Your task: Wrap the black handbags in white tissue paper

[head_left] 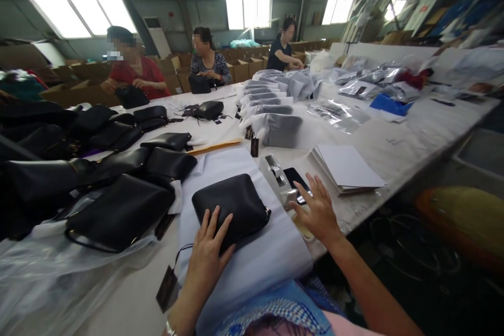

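Observation:
A black handbag [240, 205] lies flat on a white sheet of wrapping paper [271, 252] in front of me. My left hand [208, 244] rests on its near left side, fingers spread. A dark hang tag [167, 287] on a black cord lies beside my left wrist. Off to the right, my right hand [317, 207] is raised with fingers apart and nothing in it. Close to its fingertips are a tape dispenser [276, 176] and a dark phone [295, 181], partly hidden. A stack of white cards [348, 168] lies just beyond that hand.
Many black bags [122, 210] are heaped at the left, with clear plastic [79, 273] under the nearest. A row of bags wrapped in white [281, 128] runs down the middle. Three co-workers stand across the table, one in a red top [144, 76]. The table's edge [413, 168] drops off at right.

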`<state>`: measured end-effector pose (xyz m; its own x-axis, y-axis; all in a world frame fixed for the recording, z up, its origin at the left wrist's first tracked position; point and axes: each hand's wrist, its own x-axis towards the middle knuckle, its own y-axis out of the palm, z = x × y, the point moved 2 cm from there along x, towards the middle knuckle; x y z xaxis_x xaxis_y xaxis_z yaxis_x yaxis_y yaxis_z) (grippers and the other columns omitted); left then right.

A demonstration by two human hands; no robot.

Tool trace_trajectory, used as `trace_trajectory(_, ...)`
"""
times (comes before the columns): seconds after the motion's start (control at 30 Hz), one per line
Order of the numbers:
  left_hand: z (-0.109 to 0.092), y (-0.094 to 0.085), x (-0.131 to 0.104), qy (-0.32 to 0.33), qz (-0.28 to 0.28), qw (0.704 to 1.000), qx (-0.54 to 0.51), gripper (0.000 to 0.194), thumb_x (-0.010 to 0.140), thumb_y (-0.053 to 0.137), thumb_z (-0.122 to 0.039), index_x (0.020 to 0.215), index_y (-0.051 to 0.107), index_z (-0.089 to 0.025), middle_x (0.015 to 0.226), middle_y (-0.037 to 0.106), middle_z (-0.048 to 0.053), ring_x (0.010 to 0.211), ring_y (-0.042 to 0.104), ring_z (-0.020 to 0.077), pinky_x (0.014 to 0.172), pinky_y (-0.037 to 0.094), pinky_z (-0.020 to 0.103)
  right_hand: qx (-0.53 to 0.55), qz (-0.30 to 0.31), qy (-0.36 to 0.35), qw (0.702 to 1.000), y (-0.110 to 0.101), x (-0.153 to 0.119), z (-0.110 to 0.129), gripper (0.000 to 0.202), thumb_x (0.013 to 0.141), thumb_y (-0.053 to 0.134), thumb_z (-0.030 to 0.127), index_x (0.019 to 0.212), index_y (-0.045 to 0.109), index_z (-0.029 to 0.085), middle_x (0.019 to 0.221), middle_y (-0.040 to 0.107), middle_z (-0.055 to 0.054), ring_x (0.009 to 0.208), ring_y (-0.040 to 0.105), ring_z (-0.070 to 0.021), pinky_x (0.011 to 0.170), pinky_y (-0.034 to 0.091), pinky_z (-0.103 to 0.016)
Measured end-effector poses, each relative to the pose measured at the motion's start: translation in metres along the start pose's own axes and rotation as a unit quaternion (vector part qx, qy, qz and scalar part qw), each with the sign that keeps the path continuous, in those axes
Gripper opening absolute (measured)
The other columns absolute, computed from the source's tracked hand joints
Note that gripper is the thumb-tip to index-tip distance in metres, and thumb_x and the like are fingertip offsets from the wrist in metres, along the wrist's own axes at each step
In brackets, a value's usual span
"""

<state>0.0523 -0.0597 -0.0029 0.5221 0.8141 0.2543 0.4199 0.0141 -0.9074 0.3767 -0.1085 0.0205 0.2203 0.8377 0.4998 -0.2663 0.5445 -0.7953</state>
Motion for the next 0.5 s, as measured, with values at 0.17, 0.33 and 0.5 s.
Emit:
trace_trajectory(0.17, 0.002, 0.003, 0.000, 0.000, -0.003, 1.000, -0.010, 0.072, 0.085, 0.062, -0.024, 0.150, 0.033, -0.036, 0.164, 0.019, 0.004, 0.149, 0.016, 0.0352, 0.112, 0.036, 0.056, -0.028, -0.034, -0.022, 0.999, 0.003, 0.035, 0.000, 0.043, 0.092, 0.055, 0.048, 0.124, 0.066, 0.022, 0.154, 0.039, -0.010, 0.146, 0.025, -0.0337, 0.116, 0.024, -0.055)
trace_trajectory(0.33, 0.000, 0.003, 0.000, -0.003, -0.022, 1.000, -0.022, 0.069, 0.087, 0.060, -0.020, 0.149, 0.034, -0.035, 0.163, 0.019, 0.003, 0.150, 0.015, 0.0331, 0.114, 0.035, 0.055, -0.038, -0.067, -0.060, 0.995, -0.012, -0.005, -0.013, 0.029, 0.095, 0.052, 0.035, 0.087, 0.077, 0.023, 0.137, 0.059, -0.007, 0.139, 0.040, -0.0293, 0.115, 0.030, -0.050)
trace_trajectory(0.5, -0.001, 0.003, 0.000, -0.005, -0.016, 1.000, -0.023, 0.067, 0.088, 0.060, -0.021, 0.149, 0.036, -0.034, 0.164, 0.018, 0.002, 0.150, 0.014, 0.0329, 0.115, 0.033, 0.055, -0.131, 0.035, -0.049, 0.990, -0.004, -0.067, -0.018, 0.031, 0.095, 0.051, 0.041, 0.102, 0.076, 0.025, 0.147, 0.049, -0.007, 0.144, 0.030, -0.0348, 0.116, 0.024, -0.058)
